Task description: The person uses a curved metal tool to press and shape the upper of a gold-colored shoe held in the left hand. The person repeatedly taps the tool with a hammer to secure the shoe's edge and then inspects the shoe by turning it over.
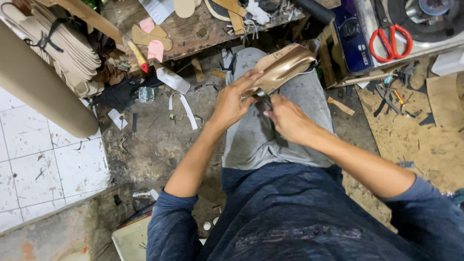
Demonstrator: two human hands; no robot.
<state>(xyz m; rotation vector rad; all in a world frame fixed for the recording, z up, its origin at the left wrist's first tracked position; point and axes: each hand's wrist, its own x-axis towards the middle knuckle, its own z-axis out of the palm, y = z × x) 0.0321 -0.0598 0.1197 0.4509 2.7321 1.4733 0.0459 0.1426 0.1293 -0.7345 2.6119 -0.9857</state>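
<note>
One head camera looks steeply down – close above the lap (270, 130) – toward the cluttered workbench (193, 34) edge ahead.

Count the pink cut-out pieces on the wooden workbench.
2. One pink piece lies near the bench's top edge; the other pink piece sits lower, at the front edge beside a tan sole cutout. Clutter may hide more.
</note>
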